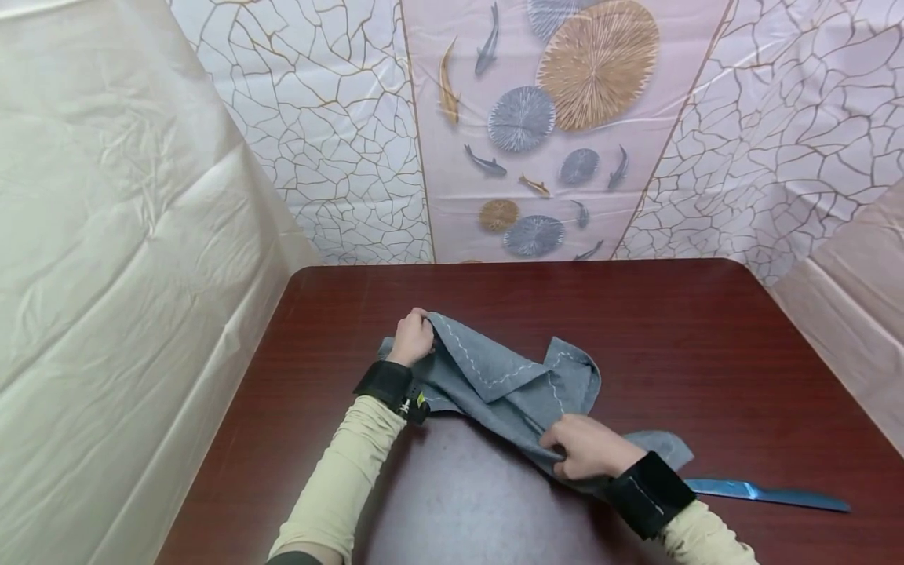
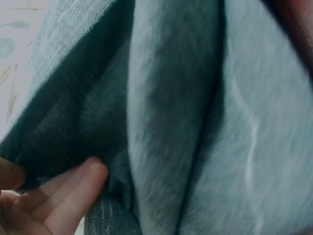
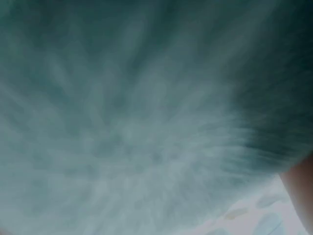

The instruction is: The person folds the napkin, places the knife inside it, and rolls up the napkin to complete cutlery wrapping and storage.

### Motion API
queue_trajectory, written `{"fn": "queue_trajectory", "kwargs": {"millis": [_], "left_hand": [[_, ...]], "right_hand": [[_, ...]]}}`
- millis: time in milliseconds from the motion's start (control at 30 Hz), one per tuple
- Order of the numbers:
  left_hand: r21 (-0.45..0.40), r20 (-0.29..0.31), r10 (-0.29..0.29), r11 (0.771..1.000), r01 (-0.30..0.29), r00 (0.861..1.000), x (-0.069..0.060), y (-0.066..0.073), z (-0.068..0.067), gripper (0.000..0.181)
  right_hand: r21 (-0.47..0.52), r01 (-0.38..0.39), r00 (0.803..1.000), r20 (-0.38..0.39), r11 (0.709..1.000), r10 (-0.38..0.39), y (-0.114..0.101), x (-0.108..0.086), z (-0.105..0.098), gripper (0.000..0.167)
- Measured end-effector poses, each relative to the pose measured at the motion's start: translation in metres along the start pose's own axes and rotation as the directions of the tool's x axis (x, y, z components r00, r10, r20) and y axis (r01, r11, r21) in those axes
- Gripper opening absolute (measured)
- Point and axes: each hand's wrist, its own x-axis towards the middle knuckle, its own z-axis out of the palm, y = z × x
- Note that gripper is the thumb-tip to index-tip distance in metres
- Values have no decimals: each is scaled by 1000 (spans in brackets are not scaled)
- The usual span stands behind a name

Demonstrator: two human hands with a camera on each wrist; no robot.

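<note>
A crumpled grey-blue cloth [image 1: 487, 369] with a white stitched line along its borders is held over the table, partly folded over itself. My left hand [image 1: 413, 337] pinches its upper left edge. Lower and to the right, my right hand [image 1: 589, 447] grips a bunched part of the near edge, and a loose end of cloth spreads out beyond the wrist. In the left wrist view, fingers [image 2: 78, 196] reach against the hanging folds of the cloth [image 2: 166, 98]. Blurred cloth [image 3: 146, 122] fills most of the right wrist view, hiding the right fingertips.
A blue knife [image 1: 770, 493] lies on the dark red-brown table [image 1: 339, 314], right of the right wrist, its left end hidden behind the cuff and cloth. Patterned sheeting [image 1: 339, 141] hangs behind the table, with plain cream sheeting [image 1: 127, 275] at the left.
</note>
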Motion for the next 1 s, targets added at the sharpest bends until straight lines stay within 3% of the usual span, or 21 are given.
{"fn": "queue_trajectory", "kwargs": {"millis": [100,200,267,333,400,500,600,667,833,900,1000], "left_hand": [[39,84,38,998,-42,996,-2,-1,2,38],[43,157,100,993,-108,982,-8,-2,7,52],[55,149,175,981,-185,973,-14,-3,13,56],[86,116,261,958,-272,958,-22,-4,20,46],[136,109,358,919,-371,927,-31,-3,27,26],[192,227,460,843,-503,858,-44,-2,37,4],[214,397,470,787,-578,788,-55,-2,44,10],[222,472,449,773,-595,759,-60,-4,45,13],[229,546,402,772,-592,735,-67,-13,43,16],[247,560,386,767,-592,734,-69,-17,40,24],[311,570,357,740,-597,740,-73,-21,36,37]], "right_hand": [[57,31,998,56,998,-34,-8,6,5,34],[88,46,999,-18,995,-44,-2,12,5,22],[50,-13,992,-127,999,19,8,15,2,12],[3,-142,969,-204,990,139,19,17,-2,7],[-46,-274,944,-204,961,260,29,17,-6,17],[-108,-379,924,-99,919,370,40,17,-7,34],[-175,-404,914,-44,898,403,45,18,-5,45],[-218,-430,902,-63,876,427,48,18,-3,48],[-279,-473,881,-121,836,458,57,18,-1,50],[-300,-459,888,-137,836,438,62,18,0,51],[-332,-432,902,-172,838,397,71,20,2,51]]}}
